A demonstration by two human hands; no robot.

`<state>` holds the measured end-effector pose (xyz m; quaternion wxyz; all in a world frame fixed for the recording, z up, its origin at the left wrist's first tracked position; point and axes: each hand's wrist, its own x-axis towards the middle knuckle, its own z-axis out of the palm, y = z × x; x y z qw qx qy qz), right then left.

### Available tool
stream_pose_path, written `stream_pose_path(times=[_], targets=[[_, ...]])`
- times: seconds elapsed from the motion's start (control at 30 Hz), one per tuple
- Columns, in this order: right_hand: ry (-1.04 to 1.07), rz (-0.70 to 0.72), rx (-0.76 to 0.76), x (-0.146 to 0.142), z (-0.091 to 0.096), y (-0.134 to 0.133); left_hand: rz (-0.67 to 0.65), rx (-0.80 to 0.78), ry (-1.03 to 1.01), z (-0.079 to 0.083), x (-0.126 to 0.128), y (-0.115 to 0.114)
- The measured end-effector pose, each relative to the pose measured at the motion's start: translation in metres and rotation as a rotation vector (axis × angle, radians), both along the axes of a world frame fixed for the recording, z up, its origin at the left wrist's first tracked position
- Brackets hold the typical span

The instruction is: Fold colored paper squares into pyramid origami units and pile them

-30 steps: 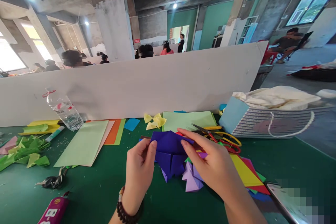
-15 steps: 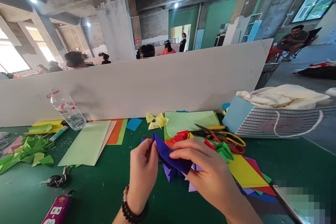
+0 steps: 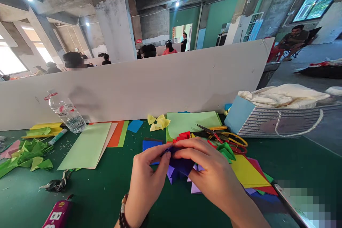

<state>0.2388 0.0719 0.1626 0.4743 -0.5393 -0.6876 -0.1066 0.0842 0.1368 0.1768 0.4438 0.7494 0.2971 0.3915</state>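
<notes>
Between my two hands is a dark purple sheet of folding paper (image 3: 183, 165), held above the green table (image 3: 88, 199). My left hand (image 3: 151, 171) pinches its left corner between thumb and forefinger. My right hand (image 3: 211, 171) grips the right side, with the fingers over the top and the thumb hidden behind the paper. Folded purple pieces (image 3: 172, 175) lie on the table just under the sheet, partly covered. A blue paper square (image 3: 151, 145) sits behind my left hand. Red folded paper (image 3: 183, 136) and a green folded piece (image 3: 226, 151) lie beyond my right hand.
Scissors (image 3: 211, 131) lie behind my right hand, near a paper bag (image 3: 267, 121). Yellow paper (image 3: 248, 172) and a phone (image 3: 291, 203) are at right. Leftward stand a water bottle (image 3: 66, 112), pale green sheets (image 3: 85, 146), keys (image 3: 57, 184) and a magenta packet (image 3: 58, 213). A white partition (image 3: 160, 85) backs the table.
My left hand has moved right, closer to my right hand. The paper's raised left corner has been bent down between the fingers. The blue square is more exposed.
</notes>
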Motion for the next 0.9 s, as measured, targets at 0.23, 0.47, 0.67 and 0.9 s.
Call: stream_pose_path(times=[0.23,0.47,0.67,0.9], targets=[[0.099,-0.071,-0.095,0.000,0.000,-0.004,0.197,0.225,0.120,-0.003,0.004,0.000],[0.186,-0.023,-0.101,0.005,0.004,-0.007,-0.030,0.335,0.065,0.003,0.000,-0.004],[0.187,-0.032,-0.041,0.007,0.008,-0.012,-0.073,0.513,-0.005,0.001,0.005,-0.003],[0.184,-0.069,-0.078,0.001,0.012,-0.016,-0.008,0.711,-0.124,-0.001,0.001,-0.003]])
